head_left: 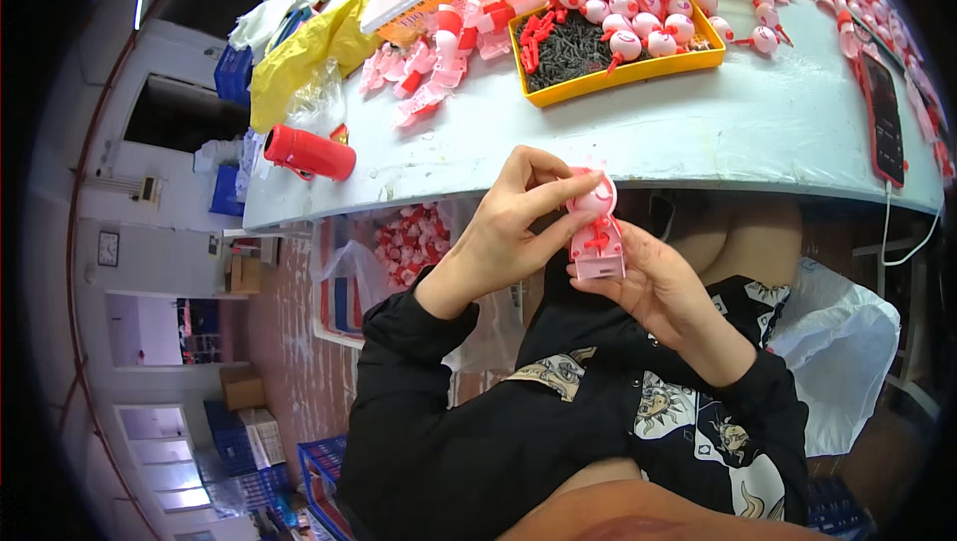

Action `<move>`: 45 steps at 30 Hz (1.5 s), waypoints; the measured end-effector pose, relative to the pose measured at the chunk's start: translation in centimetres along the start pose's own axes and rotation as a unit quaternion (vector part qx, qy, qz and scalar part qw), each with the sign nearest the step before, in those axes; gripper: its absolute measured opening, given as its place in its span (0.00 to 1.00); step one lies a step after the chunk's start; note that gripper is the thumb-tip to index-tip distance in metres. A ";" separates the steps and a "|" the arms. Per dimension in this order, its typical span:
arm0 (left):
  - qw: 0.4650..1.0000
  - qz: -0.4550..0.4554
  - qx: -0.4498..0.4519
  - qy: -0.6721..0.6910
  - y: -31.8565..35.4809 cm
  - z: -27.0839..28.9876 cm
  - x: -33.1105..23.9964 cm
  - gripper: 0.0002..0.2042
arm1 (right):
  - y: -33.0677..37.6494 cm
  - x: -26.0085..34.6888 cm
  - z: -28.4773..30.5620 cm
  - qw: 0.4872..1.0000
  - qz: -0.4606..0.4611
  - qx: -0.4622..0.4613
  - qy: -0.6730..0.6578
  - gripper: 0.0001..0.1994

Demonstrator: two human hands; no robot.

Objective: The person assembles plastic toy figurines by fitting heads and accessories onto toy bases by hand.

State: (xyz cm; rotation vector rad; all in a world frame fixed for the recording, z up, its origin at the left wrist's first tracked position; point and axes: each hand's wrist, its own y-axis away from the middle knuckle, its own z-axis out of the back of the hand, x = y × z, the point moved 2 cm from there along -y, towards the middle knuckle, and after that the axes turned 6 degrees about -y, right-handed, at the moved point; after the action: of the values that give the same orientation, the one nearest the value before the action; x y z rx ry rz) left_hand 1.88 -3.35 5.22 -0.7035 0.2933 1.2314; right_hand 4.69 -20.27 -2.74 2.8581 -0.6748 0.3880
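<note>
Just in front of the table edge, above my lap, both hands meet at a small pink plastic toy part [599, 242] with red pieces in it. My left hand [528, 212] pinches the round pale pink ball [598, 197] at its upper end between thumb and fingers. My right hand [653, 282] grips the lower boxy pink housing from the right side. Beyond them on the table stands a yellow tray [628, 73] with many small dark screws [568, 47], some red pieces [536, 40] and a heap of pink-and-white balls [648, 17].
Loose pink and red plastic parts [429, 72] lie left of the tray. A red cylindrical flask [311, 153] rests at the table's left, a phone [882, 120] with a white cable at the right. Under the edge is a bag-lined bin of red-and-white parts [412, 242].
</note>
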 end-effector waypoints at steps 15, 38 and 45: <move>0.964 0.003 -0.255 -0.070 1.6 -0.9 0.5 0.14 | -2.0 0.0 -2.2 0.998 -0.030 0.049 -0.029 0.22; 0.950 0.087 -0.283 0.096 1.1 -0.9 2.1 0.18 | -3.1 0.5 -1.3 0.994 0.002 0.081 -0.075 0.22; 0.986 0.042 -0.151 -0.061 0.8 -1.1 0.4 0.10 | -3.3 1.3 -0.4 0.991 0.037 0.079 -0.100 0.23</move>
State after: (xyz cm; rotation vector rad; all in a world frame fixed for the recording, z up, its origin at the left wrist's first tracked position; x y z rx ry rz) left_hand 1.46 -3.63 3.97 -0.8776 0.0348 1.4105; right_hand 7.23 -17.84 -2.33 3.0583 -0.8201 0.1740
